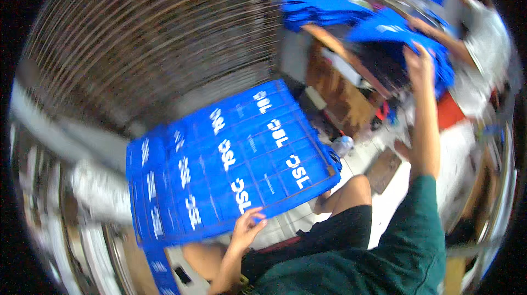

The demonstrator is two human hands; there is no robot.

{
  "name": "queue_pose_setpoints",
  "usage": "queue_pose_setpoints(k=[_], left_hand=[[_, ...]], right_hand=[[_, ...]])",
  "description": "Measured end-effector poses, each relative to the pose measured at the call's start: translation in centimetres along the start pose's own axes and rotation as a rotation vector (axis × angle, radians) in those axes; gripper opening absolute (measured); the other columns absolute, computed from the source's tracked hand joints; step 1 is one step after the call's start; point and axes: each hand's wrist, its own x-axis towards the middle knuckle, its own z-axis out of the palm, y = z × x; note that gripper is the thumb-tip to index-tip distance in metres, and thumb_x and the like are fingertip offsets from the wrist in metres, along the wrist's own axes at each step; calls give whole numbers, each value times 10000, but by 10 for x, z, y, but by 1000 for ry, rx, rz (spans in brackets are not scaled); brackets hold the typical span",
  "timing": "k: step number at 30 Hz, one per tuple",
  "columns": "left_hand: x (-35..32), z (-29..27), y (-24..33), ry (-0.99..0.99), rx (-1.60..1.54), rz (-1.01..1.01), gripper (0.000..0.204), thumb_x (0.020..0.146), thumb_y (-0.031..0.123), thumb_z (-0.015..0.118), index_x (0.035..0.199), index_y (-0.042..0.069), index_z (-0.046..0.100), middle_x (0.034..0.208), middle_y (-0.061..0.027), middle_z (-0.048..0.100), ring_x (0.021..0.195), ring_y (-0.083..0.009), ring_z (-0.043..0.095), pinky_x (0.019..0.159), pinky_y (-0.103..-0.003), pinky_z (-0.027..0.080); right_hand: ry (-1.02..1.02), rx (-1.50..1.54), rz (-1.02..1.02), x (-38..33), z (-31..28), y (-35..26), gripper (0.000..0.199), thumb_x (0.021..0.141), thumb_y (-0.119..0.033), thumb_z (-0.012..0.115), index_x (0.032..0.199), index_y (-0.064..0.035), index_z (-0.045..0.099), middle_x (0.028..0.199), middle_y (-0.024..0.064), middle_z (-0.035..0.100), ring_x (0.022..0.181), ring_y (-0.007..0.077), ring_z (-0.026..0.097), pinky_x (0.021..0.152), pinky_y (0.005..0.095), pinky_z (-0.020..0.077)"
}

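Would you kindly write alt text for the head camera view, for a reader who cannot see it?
A seated person's left hand grips the near edge of a wire rack covered with blue printed bags, while the right hand reaches up to a pile of blue bags on a cluttered table. Another person in a white shirt works at that table.

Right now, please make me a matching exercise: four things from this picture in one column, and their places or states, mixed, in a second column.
Things:
1. left hand
2. right hand
3. blue rack
4. blue pile

Places or states:
A. raised high, touching blue cloth at the upper right
B. lies on a bench at the top
C. grips the near edge of the rack
D. tilted flat sheet in the middle, covered with blue printed pieces

Pairs: 1-C, 2-A, 3-D, 4-B
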Motion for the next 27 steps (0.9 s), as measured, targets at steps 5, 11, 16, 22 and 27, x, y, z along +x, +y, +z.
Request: queue_pose_setpoints(k=[5, 11, 16, 22, 27], left_hand=[[6, 50, 19, -500, -487, -90, 529, 872, 308, 596, 1322, 126, 387, 1128, -58, 530, 939, -121, 521, 772, -262, 443], [-14, 38, 30, -699, -1096, -159, 865, 763, 746, 373, 1407, 183, 244, 1372, -137, 369, 1149, -298, 472, 837, -399, 458], [-25, 5, 27, -385, -1212, -307, 864, 781, 747, 320, 1337, 87, 356, 1281, -143, 469, 1128, -287, 496, 770, -437, 495], [-70, -33, 38, -17, -1303, -260, 544, 873, 527, 471, 1173, 73, 450, 1017, -64, 578, 835, -143, 591, 642, -265, 514], [-40, -74, 33, 501, -1224, -192, 285, 827, 157, 639, 1069, 50, 533, 926, -50, 596, 725, -133, 597, 527, -207, 530]], right_hand=[[64, 1291, 479, -69, -74, -80, 369, 856, -31, 498, 1217, 5, 434, 1159, 174, 509, 1033, 256, 514, 923, 349, 429], [-310, 1285, 280, -163, -45, -224, 694, 801, -41, 508, 1420, -107, 202, 1222, 121, 454, 1074, 228, 483, 971, 367, 364], [-456, 1327, 416, -210, -7, -237, 521, 744, -61, 558, 1228, -106, 369, 1093, 85, 492, 977, 213, 505, 904, 343, 399], [-804, 1438, 423, -222, 21, -290, 355, 698, -58, 585, 971, -118, 366, 897, 57, 465, 863, 188, 490, 793, 323, 434], [-875, 1413, 477, -230, 47, -307, 262, 753, -142, 579, 942, -120, 399, 911, 53, 471, 908, 182, 486, 738, 305, 441]])
